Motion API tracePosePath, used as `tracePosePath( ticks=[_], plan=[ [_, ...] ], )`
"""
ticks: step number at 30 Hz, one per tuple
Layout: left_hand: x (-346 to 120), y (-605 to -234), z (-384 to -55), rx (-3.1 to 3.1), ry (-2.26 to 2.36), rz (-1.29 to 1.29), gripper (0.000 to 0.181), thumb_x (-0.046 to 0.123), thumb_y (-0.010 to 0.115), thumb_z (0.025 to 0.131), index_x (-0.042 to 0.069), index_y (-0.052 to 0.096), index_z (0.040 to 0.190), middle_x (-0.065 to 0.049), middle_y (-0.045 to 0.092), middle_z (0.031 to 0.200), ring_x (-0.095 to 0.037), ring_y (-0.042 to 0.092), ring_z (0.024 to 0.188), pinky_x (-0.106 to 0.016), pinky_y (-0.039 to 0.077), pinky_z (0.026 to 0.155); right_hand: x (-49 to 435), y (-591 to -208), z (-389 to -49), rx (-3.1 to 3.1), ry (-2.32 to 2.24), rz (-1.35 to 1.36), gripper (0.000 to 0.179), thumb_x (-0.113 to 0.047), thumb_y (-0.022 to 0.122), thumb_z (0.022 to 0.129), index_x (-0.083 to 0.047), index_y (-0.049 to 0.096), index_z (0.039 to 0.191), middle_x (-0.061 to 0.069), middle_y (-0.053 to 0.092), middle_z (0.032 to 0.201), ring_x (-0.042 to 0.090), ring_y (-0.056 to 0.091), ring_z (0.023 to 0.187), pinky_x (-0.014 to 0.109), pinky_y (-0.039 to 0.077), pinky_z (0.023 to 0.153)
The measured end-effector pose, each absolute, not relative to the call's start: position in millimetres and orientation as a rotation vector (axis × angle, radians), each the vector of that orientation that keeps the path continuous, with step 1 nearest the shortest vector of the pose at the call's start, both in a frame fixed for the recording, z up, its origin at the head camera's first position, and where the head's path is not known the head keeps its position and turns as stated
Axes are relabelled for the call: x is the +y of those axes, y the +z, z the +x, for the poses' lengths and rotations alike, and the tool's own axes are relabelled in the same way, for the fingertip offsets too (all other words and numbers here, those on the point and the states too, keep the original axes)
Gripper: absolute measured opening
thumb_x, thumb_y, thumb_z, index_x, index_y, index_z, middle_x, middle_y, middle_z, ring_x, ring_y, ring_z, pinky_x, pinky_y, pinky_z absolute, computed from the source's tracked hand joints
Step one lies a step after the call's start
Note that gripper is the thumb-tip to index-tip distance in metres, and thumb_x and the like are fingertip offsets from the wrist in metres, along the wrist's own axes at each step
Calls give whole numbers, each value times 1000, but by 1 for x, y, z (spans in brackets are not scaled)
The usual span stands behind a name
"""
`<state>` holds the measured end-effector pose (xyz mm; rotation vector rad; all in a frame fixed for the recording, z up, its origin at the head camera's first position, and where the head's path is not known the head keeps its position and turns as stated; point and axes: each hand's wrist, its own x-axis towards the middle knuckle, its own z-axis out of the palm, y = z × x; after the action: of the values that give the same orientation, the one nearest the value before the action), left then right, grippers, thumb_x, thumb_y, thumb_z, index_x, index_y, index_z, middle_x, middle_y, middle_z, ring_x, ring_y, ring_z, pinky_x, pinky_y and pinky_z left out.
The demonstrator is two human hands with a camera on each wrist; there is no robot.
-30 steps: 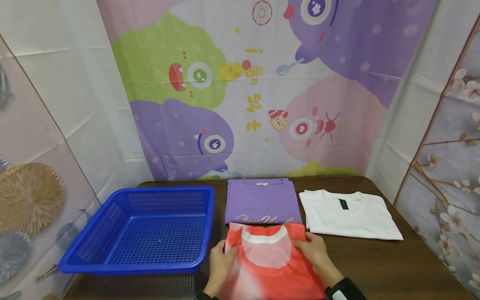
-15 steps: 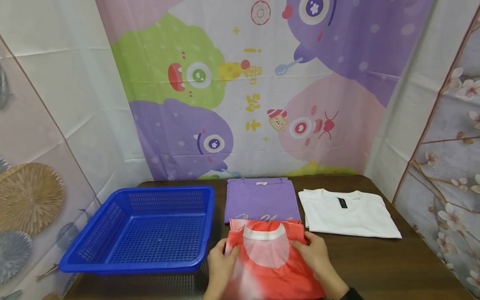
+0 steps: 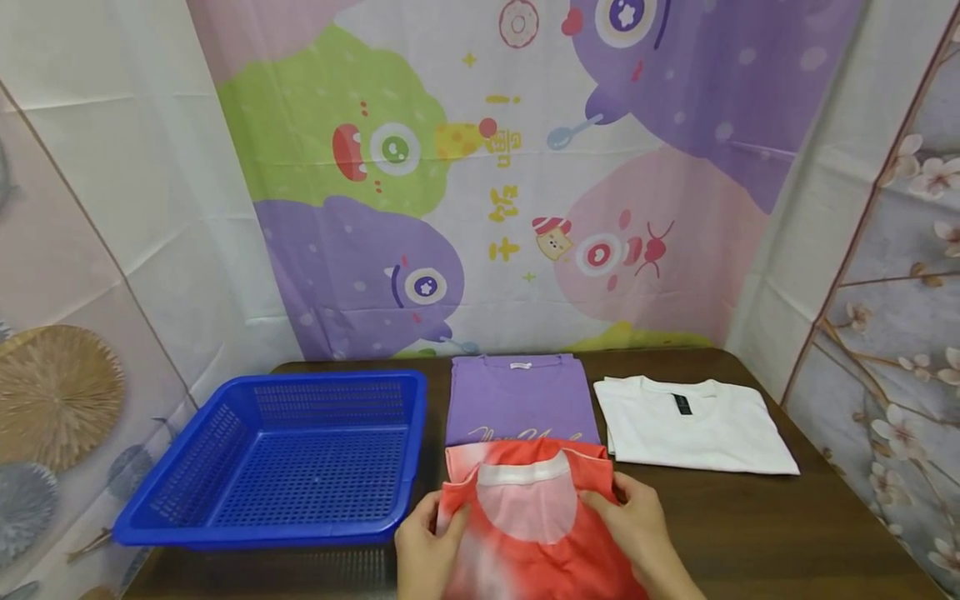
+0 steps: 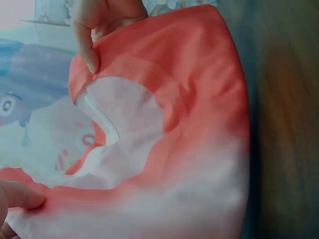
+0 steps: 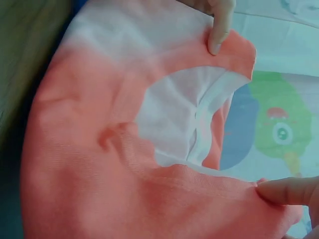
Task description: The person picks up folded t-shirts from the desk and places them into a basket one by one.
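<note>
A red and white tie-dye T-shirt [image 3: 540, 550] with a pale round neckline is held up by both hands at the front of the table. My left hand [image 3: 429, 546] pinches its left shoulder, thumb on the front and fingers behind. On the other shoulder my right hand [image 3: 633, 521] pinches the cloth in the same way. The left wrist view shows the shirt [image 4: 199, 89] with its neck gaping between the two hands. In the right wrist view my right thumb [image 5: 286, 190] presses on the shoulder edge. The shirt's lower part runs out of the head view.
A folded purple T-shirt [image 3: 517, 400] lies behind the red one, its lower edge overlapped in the head view. To the right is a folded white T-shirt [image 3: 697, 429]. A blue plastic basket [image 3: 258, 533] stands left on the dark wooden table [image 3: 787, 533]. Printed curtains hang behind.
Both hands keep their pinch on the red T-shirt. The left hand has shifted slightly left and the shirt's shoulders are spread wider, with its back layer now showing behind the neckline.
</note>
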<state>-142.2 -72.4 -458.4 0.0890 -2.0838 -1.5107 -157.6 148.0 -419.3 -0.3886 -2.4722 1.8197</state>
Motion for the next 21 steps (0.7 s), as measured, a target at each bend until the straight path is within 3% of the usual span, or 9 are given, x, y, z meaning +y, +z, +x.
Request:
tracePosePath(
  ticks=[16,21],
  plan=[
    [-92,-421,-118,-2140,-1518,173,17,2,77,75,1,71,91,-12,71,73,7,46,55,-15,42,50,134,-395,-136,-2351,1951,-362,42,-9,69,85,6,59,124,15,71,104,8,62,77,20,53,69],
    [-106,-407,-113,-2173,-1520,216,18,4,76,78,1,71,94,-2,70,71,6,48,54,-16,43,49,120,-388,-133,-2278,2008,-308,41,-5,69,84,7,60,122,15,71,101,5,61,74,20,53,69]
  ],
)
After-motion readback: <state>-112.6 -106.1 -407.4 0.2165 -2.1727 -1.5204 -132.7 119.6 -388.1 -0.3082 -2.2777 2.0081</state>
